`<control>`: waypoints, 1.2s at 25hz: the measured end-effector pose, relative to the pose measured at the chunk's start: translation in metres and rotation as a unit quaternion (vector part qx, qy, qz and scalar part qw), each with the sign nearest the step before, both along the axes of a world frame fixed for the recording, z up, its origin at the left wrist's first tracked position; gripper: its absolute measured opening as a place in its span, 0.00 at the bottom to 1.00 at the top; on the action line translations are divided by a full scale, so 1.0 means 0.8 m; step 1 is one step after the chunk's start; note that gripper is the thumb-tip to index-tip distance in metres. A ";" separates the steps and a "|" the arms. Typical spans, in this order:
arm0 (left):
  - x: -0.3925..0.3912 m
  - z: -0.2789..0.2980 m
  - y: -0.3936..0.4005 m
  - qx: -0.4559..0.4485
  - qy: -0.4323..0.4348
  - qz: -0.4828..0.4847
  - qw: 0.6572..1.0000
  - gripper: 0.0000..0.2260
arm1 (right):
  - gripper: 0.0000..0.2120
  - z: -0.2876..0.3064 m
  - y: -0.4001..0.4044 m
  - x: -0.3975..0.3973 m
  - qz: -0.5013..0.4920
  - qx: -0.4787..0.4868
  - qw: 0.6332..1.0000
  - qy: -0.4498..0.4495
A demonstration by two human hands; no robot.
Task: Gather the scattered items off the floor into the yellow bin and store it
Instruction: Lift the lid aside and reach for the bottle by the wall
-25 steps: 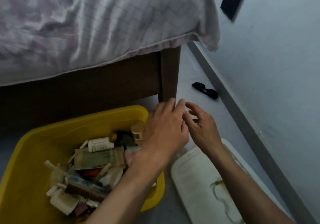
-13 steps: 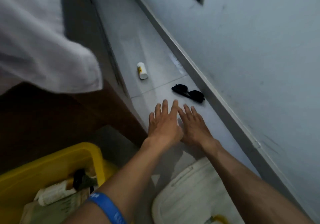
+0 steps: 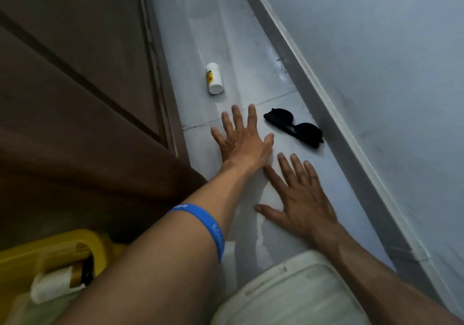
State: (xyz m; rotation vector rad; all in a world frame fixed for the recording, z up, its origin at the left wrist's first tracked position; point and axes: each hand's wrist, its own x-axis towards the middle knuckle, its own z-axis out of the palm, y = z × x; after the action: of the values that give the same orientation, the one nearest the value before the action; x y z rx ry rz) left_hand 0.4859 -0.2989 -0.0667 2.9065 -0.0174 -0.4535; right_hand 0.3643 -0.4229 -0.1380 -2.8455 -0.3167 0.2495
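Black sunglasses [image 3: 295,127] lie on the pale floor beside the skirting board. A small white bottle [image 3: 214,78] with a yellow label lies farther along the floor, near the bed frame. My left hand [image 3: 242,139] stretches forward with fingers spread, just left of the sunglasses and short of the bottle. My right hand [image 3: 298,204] lies flat on the floor, fingers straight, nearer to me. Neither hand holds anything. The yellow bin [image 3: 57,247] shows at the bottom left with several items inside, partly hidden by my left forearm.
The dark wooden bed frame [image 3: 82,94] bounds the narrow floor strip on the left. The wall and grey skirting board [image 3: 334,114] bound it on the right. A white lid [image 3: 288,292] lies on the floor under my right forearm.
The view has swung from the bin to the gap beside the bed. My left hand has reached farther forward past my right hand, which now lies flat on the floor.
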 end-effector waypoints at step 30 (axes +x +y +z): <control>0.045 -0.024 -0.060 -0.132 -0.139 0.137 0.972 0.26 | 0.39 0.007 0.000 0.005 -0.022 0.024 0.999 0.013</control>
State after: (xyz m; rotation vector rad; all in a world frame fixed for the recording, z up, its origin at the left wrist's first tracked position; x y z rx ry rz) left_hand 0.5219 -0.3473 -0.0862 2.6309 0.2576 0.0057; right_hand 0.3679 -0.4233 -0.1325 -2.7958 -0.2509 0.2652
